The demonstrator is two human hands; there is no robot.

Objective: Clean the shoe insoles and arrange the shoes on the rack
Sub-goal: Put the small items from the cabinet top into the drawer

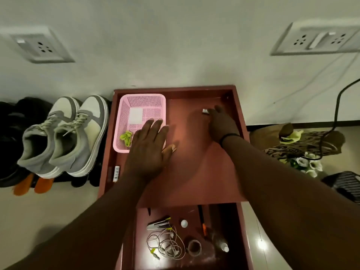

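**Hands on the red surface, sneakers at nine o'clock**

The left hand [149, 151] lies flat with fingers straight on the red surface [196, 172], overlapping the pink basket [140, 112]. The right hand [221, 123] reaches toward one o'clock, fingertips at a small grey object [205, 111]; whether it grips cannot be told. The grey-white sneakers [64, 137] sit at nine o'clock, atop dark shoes [11, 133].

Both bare arms are reaching forward, hands low and palms down.

The left hand [149, 148] is lying flat with fingers straight and slightly spread, thumb angled out to the right. The right hand [222, 124] is stretching farther ahead, a dark band circling its wrist; whether its fingertips are pinching anything is unclear.
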